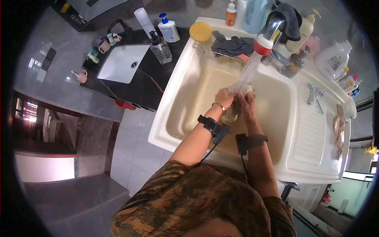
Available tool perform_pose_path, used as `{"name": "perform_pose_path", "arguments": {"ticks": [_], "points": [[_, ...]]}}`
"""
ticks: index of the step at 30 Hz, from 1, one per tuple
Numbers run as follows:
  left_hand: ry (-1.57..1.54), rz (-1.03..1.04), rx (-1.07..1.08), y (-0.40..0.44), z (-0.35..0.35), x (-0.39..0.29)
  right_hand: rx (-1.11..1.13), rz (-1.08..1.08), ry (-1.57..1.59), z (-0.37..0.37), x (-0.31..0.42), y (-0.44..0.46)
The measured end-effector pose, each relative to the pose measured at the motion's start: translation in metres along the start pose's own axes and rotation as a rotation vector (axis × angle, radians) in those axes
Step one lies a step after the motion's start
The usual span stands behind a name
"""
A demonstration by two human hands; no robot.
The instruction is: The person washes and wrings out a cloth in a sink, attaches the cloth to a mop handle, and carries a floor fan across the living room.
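My left hand (pixel 224 98) is closed on a soft, wet, beige-brown item (pixel 230 116), which looks like cloth; its exact kind is hard to make out. On the item's other side my right hand (pixel 247 106) grips it too, fingers bent around its upper part. Water sprays from the red-and-white tap head (pixel 263 44) onto the item and my fingers. Both hands are inside the cream-coloured sink (pixel 185 89), over cloudy, brownish water. My hands partly hide the item.
Dark grey cloths (pixel 233 46) lie on a wire rack at the sink's back, beside a yellow sponge (pixel 200 31). Bottles line the rear ledge, including a white detergent jug (pixel 333 60). A ribbed washboard (pixel 310 132) is at right, a small white basin (pixel 123 63) at left.
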State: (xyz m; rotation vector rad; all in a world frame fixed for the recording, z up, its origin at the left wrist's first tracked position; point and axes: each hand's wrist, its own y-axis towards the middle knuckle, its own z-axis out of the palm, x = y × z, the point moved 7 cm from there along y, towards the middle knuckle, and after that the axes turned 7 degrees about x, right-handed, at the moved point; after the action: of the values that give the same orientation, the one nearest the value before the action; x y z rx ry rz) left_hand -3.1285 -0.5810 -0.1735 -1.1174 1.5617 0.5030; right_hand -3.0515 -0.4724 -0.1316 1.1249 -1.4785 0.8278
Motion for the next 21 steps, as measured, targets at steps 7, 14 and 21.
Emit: {"name": "perform_pose_path", "arguments": {"ticks": [7, 14, 21], "points": [[-0.438, 0.254, -0.419, -0.023, -0.043, -0.04, -0.113, 0.127, 0.288, -0.016, 0.034, -0.007], [-0.159, 0.355, -0.662, -0.03, -0.067, -0.044, -0.079, 0.026, 0.721, -0.01, 0.029, -0.007], [-0.603, -0.459, 0.101, -0.009, 0.012, 0.022, -0.014, -0.026, 0.787, 0.006, 0.026, -0.003]]}}
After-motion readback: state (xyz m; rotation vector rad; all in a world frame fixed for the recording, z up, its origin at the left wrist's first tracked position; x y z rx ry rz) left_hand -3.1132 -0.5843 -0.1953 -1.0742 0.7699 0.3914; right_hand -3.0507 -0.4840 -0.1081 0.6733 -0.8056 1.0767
